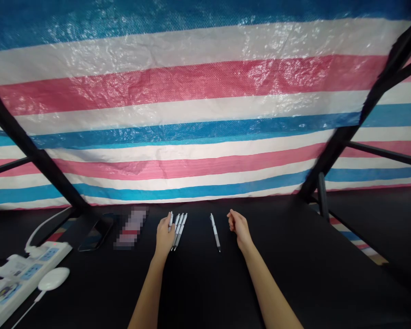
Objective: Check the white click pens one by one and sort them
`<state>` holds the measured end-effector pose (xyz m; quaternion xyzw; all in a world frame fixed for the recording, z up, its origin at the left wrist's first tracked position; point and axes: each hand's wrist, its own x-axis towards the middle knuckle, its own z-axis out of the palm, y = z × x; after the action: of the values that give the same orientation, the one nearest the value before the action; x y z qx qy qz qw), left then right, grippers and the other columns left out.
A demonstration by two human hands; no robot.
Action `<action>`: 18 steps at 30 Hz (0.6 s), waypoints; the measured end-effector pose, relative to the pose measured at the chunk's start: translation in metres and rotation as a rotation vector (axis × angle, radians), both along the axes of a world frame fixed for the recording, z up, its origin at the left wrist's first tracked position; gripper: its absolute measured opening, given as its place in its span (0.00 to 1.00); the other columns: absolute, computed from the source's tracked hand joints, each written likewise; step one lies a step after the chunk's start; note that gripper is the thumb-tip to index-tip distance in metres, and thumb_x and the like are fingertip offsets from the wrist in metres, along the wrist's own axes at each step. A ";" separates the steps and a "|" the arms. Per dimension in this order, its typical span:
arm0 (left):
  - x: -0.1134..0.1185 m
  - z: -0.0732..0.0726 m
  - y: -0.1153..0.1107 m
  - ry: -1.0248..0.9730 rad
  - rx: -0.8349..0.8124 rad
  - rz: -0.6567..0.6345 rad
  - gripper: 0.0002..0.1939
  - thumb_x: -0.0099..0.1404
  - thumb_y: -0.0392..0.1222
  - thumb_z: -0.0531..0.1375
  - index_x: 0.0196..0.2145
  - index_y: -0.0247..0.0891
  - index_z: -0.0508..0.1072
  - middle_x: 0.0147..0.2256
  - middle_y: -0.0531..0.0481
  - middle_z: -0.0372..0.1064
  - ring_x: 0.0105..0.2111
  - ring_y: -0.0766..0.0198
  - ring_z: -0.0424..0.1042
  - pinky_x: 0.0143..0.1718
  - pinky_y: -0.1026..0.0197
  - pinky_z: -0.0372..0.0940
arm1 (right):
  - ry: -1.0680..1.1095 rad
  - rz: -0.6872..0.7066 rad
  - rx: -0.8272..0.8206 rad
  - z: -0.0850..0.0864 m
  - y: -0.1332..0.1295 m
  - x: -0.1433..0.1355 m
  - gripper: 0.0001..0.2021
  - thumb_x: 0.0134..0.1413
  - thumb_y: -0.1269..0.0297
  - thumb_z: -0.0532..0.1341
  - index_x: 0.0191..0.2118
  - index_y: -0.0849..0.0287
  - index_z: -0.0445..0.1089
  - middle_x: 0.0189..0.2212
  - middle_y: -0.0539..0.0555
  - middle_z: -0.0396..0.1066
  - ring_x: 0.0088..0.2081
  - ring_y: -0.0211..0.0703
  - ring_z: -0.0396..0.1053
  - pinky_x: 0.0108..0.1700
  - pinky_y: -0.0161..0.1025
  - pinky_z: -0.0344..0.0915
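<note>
One pen [215,232] separates right hand [240,227] from left hand [164,236] (touching other pens [181,230])

Striped tarpaulin [198,82] suggests a makeshift booth

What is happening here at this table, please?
A person is handling white pens at a black table. The left hand is at the left side of a small group of pens, its fingers at the leftmost one; whether it grips it is hard to tell. A single pen lies apart, between the group and the right hand, which is loosely curled and not touching that pen.
</note>
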<state>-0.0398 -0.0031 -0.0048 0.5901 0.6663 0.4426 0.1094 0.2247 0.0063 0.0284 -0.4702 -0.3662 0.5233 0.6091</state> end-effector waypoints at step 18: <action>0.003 0.006 -0.009 0.315 -0.008 0.038 0.16 0.60 0.39 0.53 0.43 0.36 0.74 0.41 0.41 0.68 0.41 0.53 0.65 0.44 0.52 0.60 | -1.281 0.250 0.062 -0.001 -0.016 -0.018 0.09 0.44 0.57 0.65 0.24 0.54 0.66 0.20 0.47 0.66 0.23 0.39 0.62 0.26 0.34 0.45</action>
<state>-0.0370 -0.0124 0.0012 0.6389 0.6881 0.3439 -0.0025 0.2071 -0.0095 0.0272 -0.6249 -0.7236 0.1955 0.2183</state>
